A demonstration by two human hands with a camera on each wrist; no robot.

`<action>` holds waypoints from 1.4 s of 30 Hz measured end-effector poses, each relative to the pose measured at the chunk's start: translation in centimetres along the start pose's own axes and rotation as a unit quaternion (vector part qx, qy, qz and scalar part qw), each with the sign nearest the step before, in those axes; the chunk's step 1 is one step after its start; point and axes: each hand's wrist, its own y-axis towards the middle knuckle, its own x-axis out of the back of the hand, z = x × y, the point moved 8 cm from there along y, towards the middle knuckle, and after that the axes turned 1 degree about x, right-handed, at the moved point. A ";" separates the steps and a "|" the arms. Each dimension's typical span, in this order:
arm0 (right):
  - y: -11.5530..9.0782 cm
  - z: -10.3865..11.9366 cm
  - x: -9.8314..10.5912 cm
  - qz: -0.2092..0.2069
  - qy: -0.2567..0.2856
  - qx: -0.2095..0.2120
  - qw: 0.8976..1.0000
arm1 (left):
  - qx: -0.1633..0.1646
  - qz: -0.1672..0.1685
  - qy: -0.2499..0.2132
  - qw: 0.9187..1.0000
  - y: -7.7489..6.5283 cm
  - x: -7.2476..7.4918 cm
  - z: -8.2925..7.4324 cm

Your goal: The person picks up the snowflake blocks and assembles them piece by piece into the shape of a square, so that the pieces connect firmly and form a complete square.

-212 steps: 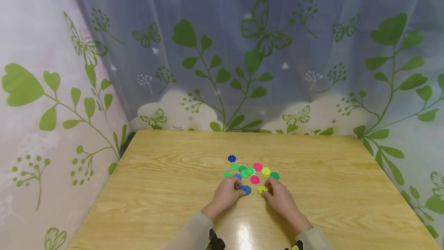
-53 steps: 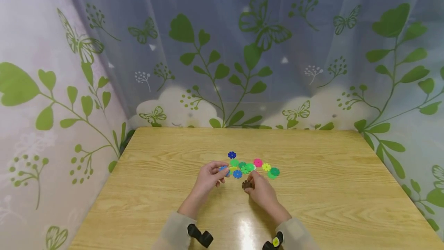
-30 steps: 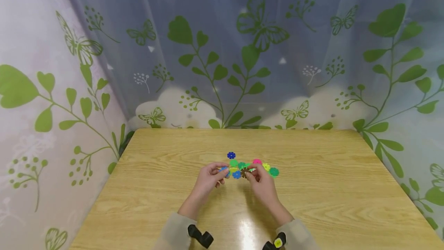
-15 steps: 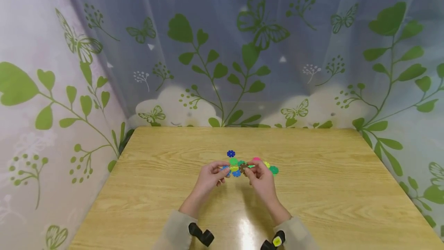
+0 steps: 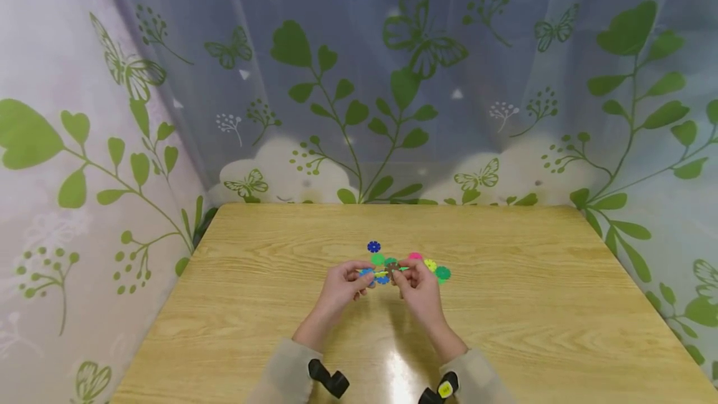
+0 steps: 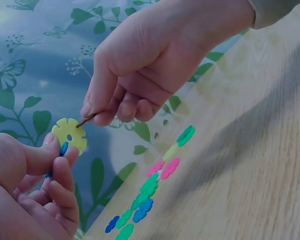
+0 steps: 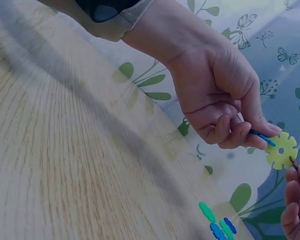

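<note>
Head view: the right hand (image 5: pixel 419 288) pinches the brown disc (image 5: pixel 391 270) between thumb and finger; its earlier gap from the yellow disc (image 5: pixel 381 274) is closed. Left wrist view: the left hand (image 6: pixel 30 185) pinches the blue disc (image 6: pixel 64 149), fingers curled. Right wrist view: yellow, above the table (image 7: pixel 90 150), now appears to bridge both; slot depth cannot be told.

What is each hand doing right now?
Left hand: closed, holding a blue disc attached to a yellow disc.
Right hand: closed, holding a brown disc at the yellow disc's edge.
</note>
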 end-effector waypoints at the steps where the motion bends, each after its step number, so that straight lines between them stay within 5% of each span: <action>1: 0.0 0.0 -0.1 0.001 0.002 0.001 1.000 | -0.003 -0.002 -0.005 1.000 0.0 0.0 0.0; 18: -0.3 -0.1 -0.2 0.003 0.008 0.018 1.000 | -0.027 0.008 0.006 1.000 -0.1 -0.6 -0.6; 42: -0.8 -0.8 -0.3 0.011 0.060 -0.001 0.998 | -0.011 0.038 0.021 0.999 -0.6 -0.9 0.0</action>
